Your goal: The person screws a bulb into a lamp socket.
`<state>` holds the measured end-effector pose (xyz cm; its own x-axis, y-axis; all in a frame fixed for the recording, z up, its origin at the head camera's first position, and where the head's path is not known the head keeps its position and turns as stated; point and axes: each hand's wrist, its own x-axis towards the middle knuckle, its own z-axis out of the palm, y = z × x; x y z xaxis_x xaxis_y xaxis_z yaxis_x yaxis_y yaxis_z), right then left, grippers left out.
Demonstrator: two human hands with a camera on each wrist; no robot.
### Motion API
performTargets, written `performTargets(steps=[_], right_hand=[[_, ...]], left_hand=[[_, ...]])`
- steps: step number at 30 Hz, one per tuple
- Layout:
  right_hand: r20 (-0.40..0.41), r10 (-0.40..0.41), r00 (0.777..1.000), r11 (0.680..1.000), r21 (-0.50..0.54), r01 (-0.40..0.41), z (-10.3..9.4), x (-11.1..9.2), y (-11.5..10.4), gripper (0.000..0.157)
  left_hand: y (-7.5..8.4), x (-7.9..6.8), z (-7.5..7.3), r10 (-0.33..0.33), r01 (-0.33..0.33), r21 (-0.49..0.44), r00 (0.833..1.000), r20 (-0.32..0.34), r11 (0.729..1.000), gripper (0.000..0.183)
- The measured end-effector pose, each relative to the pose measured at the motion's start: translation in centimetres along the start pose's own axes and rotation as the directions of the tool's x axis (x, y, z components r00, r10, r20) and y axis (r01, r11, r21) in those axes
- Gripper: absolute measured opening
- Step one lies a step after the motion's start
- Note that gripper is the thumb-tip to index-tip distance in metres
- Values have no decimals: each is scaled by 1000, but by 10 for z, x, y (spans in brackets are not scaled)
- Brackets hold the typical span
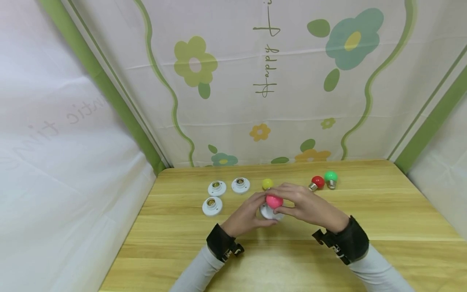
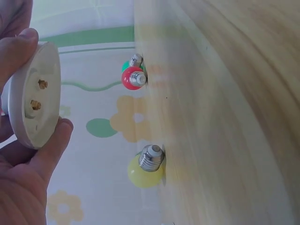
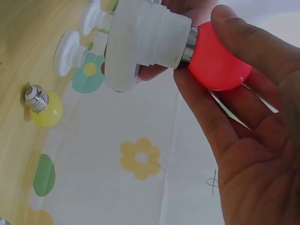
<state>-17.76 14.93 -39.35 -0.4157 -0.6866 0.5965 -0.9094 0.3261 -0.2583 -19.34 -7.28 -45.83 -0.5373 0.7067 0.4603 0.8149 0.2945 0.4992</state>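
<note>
Held up off the table, a white round lamp socket (image 3: 123, 44) is gripped at its base by my left hand (image 1: 248, 215). Two brass screws show on its underside (image 2: 43, 110) in the left wrist view. My right hand (image 1: 300, 205) holds a pinkish-red bulb (image 3: 218, 58) by its globe, thumb on one side and fingers on the other. The bulb's metal screw base sits partly inside the socket's collar, a short band of metal still showing at the mouth. Just beyond the hands, a yellow bulb (image 1: 267, 183) lies on the table.
Three white lamp sockets (image 1: 217, 188) stand on the wooden table (image 1: 175, 243) to the left, their openings facing up. At the right back lie a red bulb (image 1: 318, 182) and a green bulb (image 1: 330, 177). A printed curtain (image 1: 233, 109) hangs behind the table's far edge.
</note>
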Motion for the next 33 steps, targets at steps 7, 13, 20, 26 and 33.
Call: performTargets(steps=[7, 13, 20, 26, 33], right_hand=[[-3, 25, 1000, 999, -22, -26, 2, 0, 1, 48], [-3, 44, 999, 997, -57, -44, 2, 0, 2, 48], [-31, 53, 998, 998, -34, -54, 4, 1, 2, 53], [-19, 74, 997, 997, -30, -75, 5, 2, 1, 52], [19, 72, 997, 997, -18, -72, 6, 2, 2, 57]], left_hand=[[3, 1, 2, -31, 32, 20, 998, -53, 999, 85], [4, 2, 2, -52, 52, 7, 996, -70, 999, 80], [5, 4, 0, -42, 41, -9, 997, -70, 999, 75], [4, 4, 0, -35, 33, -26, 997, -69, 999, 74], [3, 3, 1, -69, 63, -102, 996, -58, 993, 81]])
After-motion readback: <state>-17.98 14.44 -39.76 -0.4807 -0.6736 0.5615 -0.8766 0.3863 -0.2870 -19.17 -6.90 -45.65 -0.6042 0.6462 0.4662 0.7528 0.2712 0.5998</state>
